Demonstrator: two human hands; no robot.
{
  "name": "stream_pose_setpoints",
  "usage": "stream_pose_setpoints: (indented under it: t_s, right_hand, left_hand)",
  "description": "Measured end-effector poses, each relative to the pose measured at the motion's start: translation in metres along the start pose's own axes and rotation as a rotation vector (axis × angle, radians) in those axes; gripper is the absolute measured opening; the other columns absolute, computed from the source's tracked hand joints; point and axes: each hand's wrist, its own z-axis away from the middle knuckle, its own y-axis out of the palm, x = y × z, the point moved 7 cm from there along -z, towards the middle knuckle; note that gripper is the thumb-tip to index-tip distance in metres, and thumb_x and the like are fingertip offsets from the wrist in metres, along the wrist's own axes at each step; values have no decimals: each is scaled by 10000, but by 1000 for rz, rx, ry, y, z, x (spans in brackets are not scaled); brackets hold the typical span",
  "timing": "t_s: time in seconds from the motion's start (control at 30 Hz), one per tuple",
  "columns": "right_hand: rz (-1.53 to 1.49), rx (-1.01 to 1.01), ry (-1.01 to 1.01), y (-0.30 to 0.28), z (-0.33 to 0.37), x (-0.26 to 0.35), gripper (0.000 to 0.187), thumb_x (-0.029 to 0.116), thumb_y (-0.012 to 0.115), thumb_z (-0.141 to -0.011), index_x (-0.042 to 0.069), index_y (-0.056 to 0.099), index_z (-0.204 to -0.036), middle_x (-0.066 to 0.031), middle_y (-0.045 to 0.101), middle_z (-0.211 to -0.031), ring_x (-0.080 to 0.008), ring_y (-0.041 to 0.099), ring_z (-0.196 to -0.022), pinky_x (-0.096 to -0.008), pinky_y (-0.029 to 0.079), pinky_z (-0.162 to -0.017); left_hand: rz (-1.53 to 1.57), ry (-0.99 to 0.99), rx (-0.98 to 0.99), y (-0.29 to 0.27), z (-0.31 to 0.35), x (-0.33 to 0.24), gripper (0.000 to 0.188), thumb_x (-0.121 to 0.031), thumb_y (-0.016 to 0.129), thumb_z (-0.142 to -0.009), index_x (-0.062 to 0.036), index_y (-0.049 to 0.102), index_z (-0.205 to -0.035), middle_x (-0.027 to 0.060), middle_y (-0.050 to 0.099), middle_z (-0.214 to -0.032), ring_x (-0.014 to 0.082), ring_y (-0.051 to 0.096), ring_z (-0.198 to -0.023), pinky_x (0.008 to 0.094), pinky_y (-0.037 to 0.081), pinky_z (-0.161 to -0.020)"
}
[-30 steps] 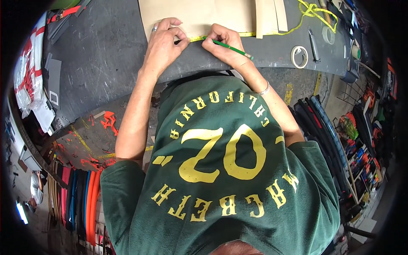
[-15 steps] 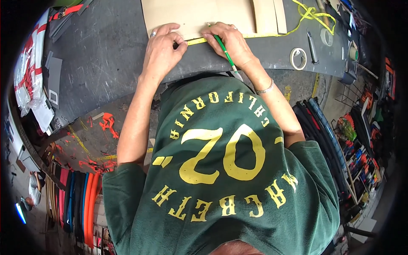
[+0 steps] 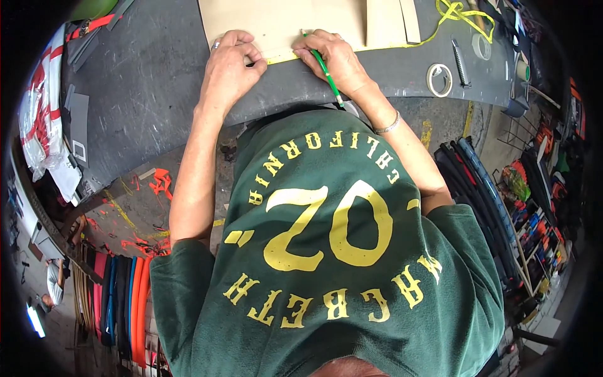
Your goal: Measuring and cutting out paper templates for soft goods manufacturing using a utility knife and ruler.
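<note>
**Our right fingers held a green pencil (image 3: 326, 69) at a brown sheet (image 3: 286, 22)**

We had the pencil gripped in the fingers of our right hand (image 3: 334, 61), its point reaching past them over the sheet, its other end slanting back toward our shirt (image 3: 339, 232). The fingers of our left hand (image 3: 227, 72) were narrow, thumb and forefinger drawn together at the sheet's near edge; whether they pinched anything, we could not tell.

Between the two sets of fingers, a yellow measuring tape (image 3: 281, 58) ran along that edge. It went on to the right of our right fingers and ended in loose loops farther off. The sheet spread on the worktop (image 3: 144, 88) just beyond our fingers.

To the right of our right fingers lay a pale ring of tape (image 3: 430, 80), with a cutter-like tool (image 3: 461, 64) just beside it.

Well to the left of our left fingers, a clear plastic wrapping (image 3: 41, 129) held something white and red, its exact kind hidden by creases. Beyond our right forearm, a green and red bundle (image 3: 516, 182) was too small to make out.
</note>
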Motion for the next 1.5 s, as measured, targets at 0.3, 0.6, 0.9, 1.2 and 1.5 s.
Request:
stream_pose_setpoints:
  t_s: [0.3, 0.6, 0.9, 1.2, 1.5]
  right_hand:
    - [9, -14, -14, 1, 0, 0, 90, 165, 733, -916, 108, 725, -985, -62, 700, -943, -288, 683, -891, -422, 510, -856]
    - [229, -138, -146, -13, -12, 36, 131, 131, 734, -920, 96, 714, -1045, -85, 671, -863, -318, 657, -798, -399, 524, -850]
    - [-594, 86, 315, 40, 7, 5, 138, 102, 744, -911, 49, 618, -889, 64, 548, -737, -5, 441, -659, -216, 386, -562]
    - [-463, 68, 218, 36, 2, 14, 156, 99, 747, -907, 36, 615, -855, 40, 566, -738, -18, 448, -663, -221, 395, -561]
    - [-469, 76, 244, 40, 2, 12, 159, 104, 744, -909, 49, 612, -840, 47, 589, -761, -11, 462, -676, -219, 401, -569]
  left_hand:
    - [-4, -18, 25, 1, -3, 2, 154, -147, 763, -784, -12, 738, -854, 96, 655, -1230, 314, 602, -1188, 401, 478, -1040]
    - [13, 20, -26, 3, -4, 1, 109, -109, 762, -763, -12, 726, -798, 92, 638, -1061, 315, 604, -1078, 413, 504, -970]
    - [39, 42, -72, 1, -3, -1, 97, -96, 770, -765, -18, 719, -791, 88, 630, -1054, 319, 608, -1057, 421, 515, -934]
    - [40, 45, -82, 4, -1, 4, 104, -98, 782, -772, -19, 719, -794, 70, 630, -1066, 307, 616, -1052, 422, 522, -935]
    - [54, 45, -86, 3, 1, 5, 121, -107, 790, -775, -14, 717, -802, 75, 629, -1075, 297, 616, -1073, 423, 520, -947]
